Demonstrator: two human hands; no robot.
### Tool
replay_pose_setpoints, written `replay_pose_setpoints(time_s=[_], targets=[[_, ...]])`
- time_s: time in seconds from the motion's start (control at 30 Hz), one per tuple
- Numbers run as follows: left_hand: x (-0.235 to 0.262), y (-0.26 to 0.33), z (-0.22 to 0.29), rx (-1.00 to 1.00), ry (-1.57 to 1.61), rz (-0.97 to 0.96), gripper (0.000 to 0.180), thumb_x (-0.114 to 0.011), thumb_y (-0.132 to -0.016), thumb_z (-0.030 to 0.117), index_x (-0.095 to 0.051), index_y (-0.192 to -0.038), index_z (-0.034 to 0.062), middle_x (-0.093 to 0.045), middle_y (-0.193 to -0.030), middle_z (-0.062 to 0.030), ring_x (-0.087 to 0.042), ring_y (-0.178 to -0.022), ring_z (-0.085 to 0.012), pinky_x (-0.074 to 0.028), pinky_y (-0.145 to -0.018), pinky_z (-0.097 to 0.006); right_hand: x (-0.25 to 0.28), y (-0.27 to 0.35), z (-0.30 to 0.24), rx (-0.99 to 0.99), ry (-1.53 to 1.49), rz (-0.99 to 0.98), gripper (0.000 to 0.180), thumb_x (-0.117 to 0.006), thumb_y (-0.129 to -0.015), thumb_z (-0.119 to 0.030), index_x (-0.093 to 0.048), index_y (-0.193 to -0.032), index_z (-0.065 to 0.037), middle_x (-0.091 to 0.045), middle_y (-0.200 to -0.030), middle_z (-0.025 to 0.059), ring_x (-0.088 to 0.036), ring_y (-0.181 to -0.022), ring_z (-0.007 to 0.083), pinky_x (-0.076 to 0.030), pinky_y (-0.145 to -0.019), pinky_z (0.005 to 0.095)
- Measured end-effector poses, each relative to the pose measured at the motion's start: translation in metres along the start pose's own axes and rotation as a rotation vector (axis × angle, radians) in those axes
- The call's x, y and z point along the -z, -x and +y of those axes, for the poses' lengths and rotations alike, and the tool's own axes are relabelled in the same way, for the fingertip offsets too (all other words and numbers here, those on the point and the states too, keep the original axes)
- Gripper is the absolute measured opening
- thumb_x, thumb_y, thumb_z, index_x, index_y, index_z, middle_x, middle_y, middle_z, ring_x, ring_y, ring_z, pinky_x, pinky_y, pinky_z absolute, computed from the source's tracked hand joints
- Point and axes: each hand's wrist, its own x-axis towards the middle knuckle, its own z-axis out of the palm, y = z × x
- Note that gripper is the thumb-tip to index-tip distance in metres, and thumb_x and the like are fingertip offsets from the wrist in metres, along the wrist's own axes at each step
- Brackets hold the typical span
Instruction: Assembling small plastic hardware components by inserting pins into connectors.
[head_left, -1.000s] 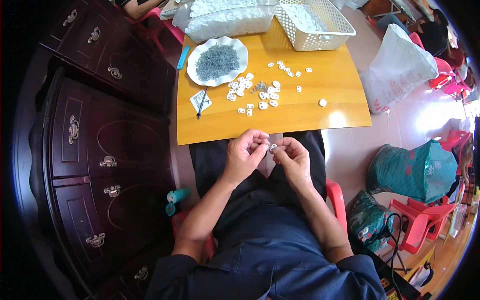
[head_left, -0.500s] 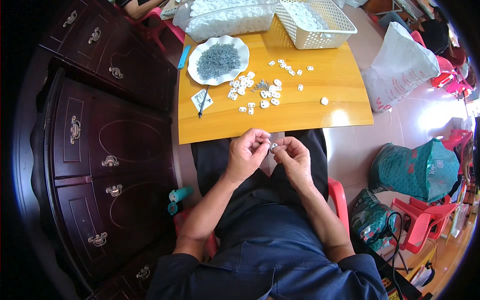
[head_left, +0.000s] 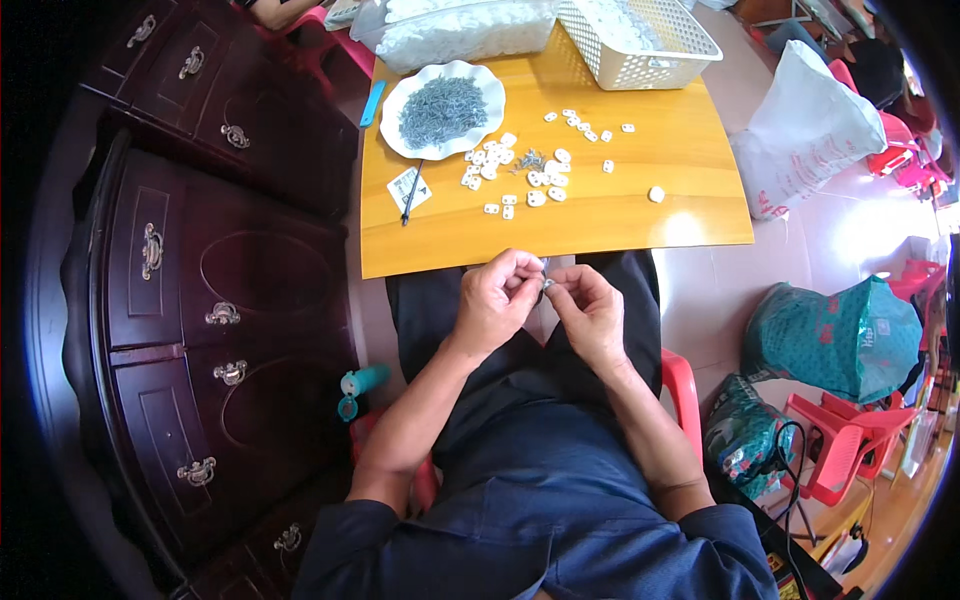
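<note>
Just off the table's near edge, above my lap, both hands meet at the fingertips. My left hand (head_left: 494,302) is closed in a pinch; a thin greyish bit shows at its fingertips, too small to name. Pinched by my right hand (head_left: 593,314) is a small white plastic piece (head_left: 548,284), mostly covered by fingers. On the table (head_left: 640,220) lie several white two-hole plastic pieces (head_left: 489,158), with a small heap of grey screws (head_left: 531,161) among them. A white scalloped plate (head_left: 398,137) holds many more grey screws (head_left: 443,110).
At the back stand a clear bin (head_left: 455,45) of white pieces and a cream perforated basket (head_left: 655,72). A blue-handled tool (head_left: 372,104), a paper label (head_left: 407,190) and a thin dark rod (head_left: 412,195) lie at left. A dark cabinet (head_left: 270,270) borders the left; bags (head_left: 815,135) stand right.
The view has shifted slightly, so the table sits a little higher. My fingertips have drawn closer together, and the white piece is more covered by them.
</note>
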Motion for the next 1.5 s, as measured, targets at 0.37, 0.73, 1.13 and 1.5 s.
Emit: replay_pose_setpoints(time_s=[0.37,0.73,1.13,1.5], targets=[[-0.001,0.0,-0.002,0.036,0.066,0.005,0.015,-0.068,-0.086,-0.009,-0.064,-0.098,-0.0022,-0.07,-0.08,-0.0066,-0.068,-0.07,-0.0073,-0.053,-0.062,-0.023,0.002,-0.003,0.015,-0.073,-0.106,-0.013,0.008,-0.07,-0.093,-0.001,-0.068,-0.101,0.001,-0.067,-0.084,-0.0025,-0.059,-0.075,0.0019,-0.048,-0.068,0.0183],[0.002,-0.002,0.004,-0.011,-0.061,0.0,0.015,-0.068,-0.085,-0.009,-0.066,-0.098,-0.0019,-0.072,-0.082,-0.0104,-0.072,-0.072,-0.012,-0.057,-0.064,-0.026,-0.001,-0.004,0.01,-0.05,-0.089,-0.03,0.006,-0.067,-0.094,-0.004,-0.068,-0.096,0.002,-0.067,-0.067,0.0031,-0.058,-0.048,0.0069,-0.044,-0.041,0.0243],[0.014,-0.02,0.004,0.018,-0.027,-0.082,0.025,-0.066,-0.091,-0.005,-0.065,-0.115,-0.0003,-0.071,-0.095,-0.0086,-0.069,-0.078,-0.0101,-0.055,-0.069,-0.024,0.015,-0.011,0.02,-0.056,-0.151,0.031,0.011,-0.069,-0.093,-0.004,-0.067,-0.103,0.001,-0.067,-0.082,-0.0009,-0.059,-0.073,0.0038,-0.05,-0.069,0.0203],[-0.012,-0.071,0.019,-0.279,-0.932,-0.153,0.037,-0.066,-0.091,0.013,-0.062,-0.127,0.0085,-0.061,-0.102,-0.0132,-0.068,-0.083,-0.0342,-0.056,-0.07,-0.045,0.032,-0.011,0.015,-0.018,-0.18,0.115,0.013,-0.069,-0.092,-0.005,-0.069,-0.104,0.002,-0.068,-0.079,-0.0017,-0.059,-0.069,0.003,-0.05,-0.065,0.0199]])
